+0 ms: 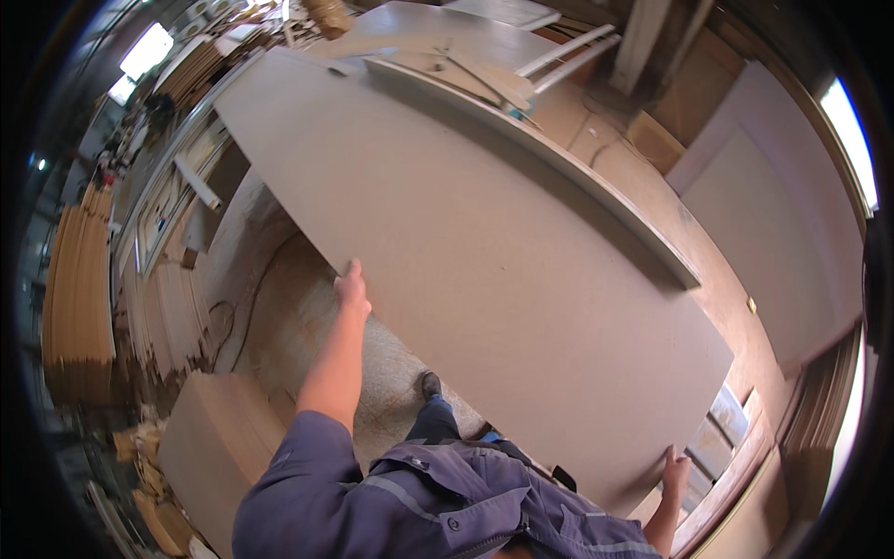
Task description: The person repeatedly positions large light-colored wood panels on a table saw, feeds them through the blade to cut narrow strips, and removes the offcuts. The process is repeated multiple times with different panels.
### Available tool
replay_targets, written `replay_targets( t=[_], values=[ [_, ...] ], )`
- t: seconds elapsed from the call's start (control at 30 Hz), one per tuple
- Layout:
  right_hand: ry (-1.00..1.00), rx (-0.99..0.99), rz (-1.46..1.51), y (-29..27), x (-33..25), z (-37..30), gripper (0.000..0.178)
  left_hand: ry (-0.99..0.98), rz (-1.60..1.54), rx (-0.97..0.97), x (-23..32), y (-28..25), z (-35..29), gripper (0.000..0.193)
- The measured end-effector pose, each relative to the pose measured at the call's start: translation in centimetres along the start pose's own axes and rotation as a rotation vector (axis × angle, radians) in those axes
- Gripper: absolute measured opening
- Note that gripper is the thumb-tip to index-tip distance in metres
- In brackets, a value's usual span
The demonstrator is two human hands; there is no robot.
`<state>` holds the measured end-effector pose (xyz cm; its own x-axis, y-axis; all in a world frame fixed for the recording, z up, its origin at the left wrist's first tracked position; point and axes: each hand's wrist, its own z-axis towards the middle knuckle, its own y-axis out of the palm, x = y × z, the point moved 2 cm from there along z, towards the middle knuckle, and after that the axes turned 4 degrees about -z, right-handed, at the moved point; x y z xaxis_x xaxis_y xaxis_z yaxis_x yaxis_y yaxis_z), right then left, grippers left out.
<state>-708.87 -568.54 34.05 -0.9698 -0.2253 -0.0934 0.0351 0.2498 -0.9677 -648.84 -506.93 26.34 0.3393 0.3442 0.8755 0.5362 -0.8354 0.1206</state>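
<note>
A large flat beige panel (484,270) stretches across the middle of the view, from the far left to the near right. At its near long edge, my left hand (351,291) is closed on the rim, thumb on top and the other fingers mostly hidden beneath. My right hand (676,473) grips the panel's short edge at the near right, with fingertips over the top face. Along the panel's far side runs a long narrow strip (549,158) with a raised edge; neither hand touches it.
Stacked brown boards (79,289) stand at the left, and a box-like beige stack (219,438) is by my left arm. A large pale panel (773,214) leans at the right. Behind the panel is a work table (466,37) with metal bars (577,56) near it.
</note>
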Motion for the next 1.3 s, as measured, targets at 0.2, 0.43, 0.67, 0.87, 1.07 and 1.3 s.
replay_targets(
  t=[0.2, 0.43, 0.67, 0.87, 1.07, 1.3],
  values=[
    [-0.158, -0.181, 0.105, -0.3, -7.8, -0.7, 0.047, -0.024, 0.001, 0.049, 3.5, -1.5, 7.6, 0.058],
    [-0.238, -0.210, 0.159, 2.1, -15.8, -2.5, 0.043, -0.044, -0.035, 0.010, 8.0, -1.9, 17.2, 0.051],
    [-0.197, -0.192, 0.147, 3.4, -27.8, -6.8, 0.045, -0.014, 0.040, -0.008, 12.6, -3.0, 29.2, 0.060],
    [-0.264, -0.148, 0.076, 5.2, -38.3, -10.8, 0.045, -0.058, 0.022, -0.016, 16.2, -1.6, 31.2, 0.071],
    [-0.271, -0.229, 0.096, 7.2, -49.9, -13.8, 0.050, -0.036, -0.026, -0.022, 10.6, 0.0, 19.3, 0.067],
    [-0.531, -0.342, 0.173, 10.2, -59.5, -15.9, 0.046, -0.022, 0.002, -0.031, 8.4, 0.2, 15.4, 0.063]
  ],
)
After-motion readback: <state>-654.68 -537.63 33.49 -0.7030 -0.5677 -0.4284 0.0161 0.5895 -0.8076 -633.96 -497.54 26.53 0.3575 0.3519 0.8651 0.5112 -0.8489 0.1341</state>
